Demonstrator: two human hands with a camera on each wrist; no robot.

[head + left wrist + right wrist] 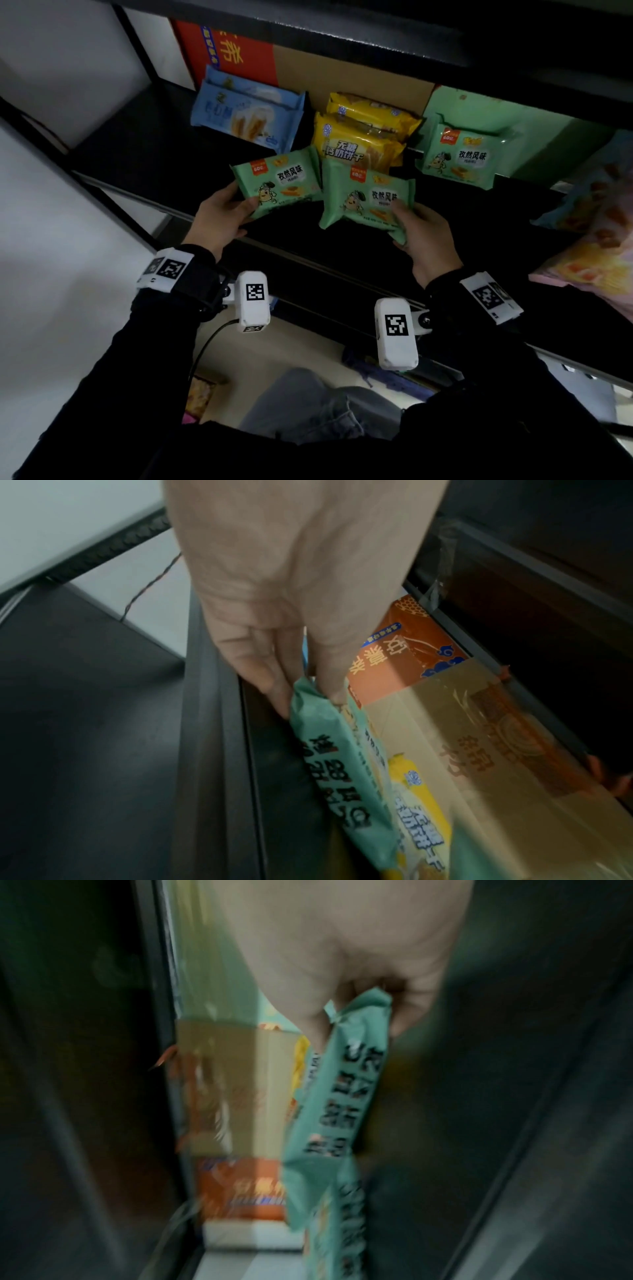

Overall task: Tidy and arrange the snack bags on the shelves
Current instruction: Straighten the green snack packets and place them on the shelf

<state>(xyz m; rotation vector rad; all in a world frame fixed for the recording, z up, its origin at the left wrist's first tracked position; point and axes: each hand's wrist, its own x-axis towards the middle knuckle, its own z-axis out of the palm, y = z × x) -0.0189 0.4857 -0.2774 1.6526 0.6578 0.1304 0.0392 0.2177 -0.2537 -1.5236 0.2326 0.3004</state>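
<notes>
Each hand pinches a green snack bag by its near edge above the shelf (144, 150): left hand (219, 219) one bag (279, 181), right hand (424, 236) another (368, 195), at 6 o'clock from the yellow bags (359, 137). Light, crinkly, probably brittle inside; hold them by the edges.

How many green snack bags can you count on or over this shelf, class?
3. One green plastic snack bag is in the left hand, one in the right hand, one lies at the shelf's back right. More may be hidden.
</notes>
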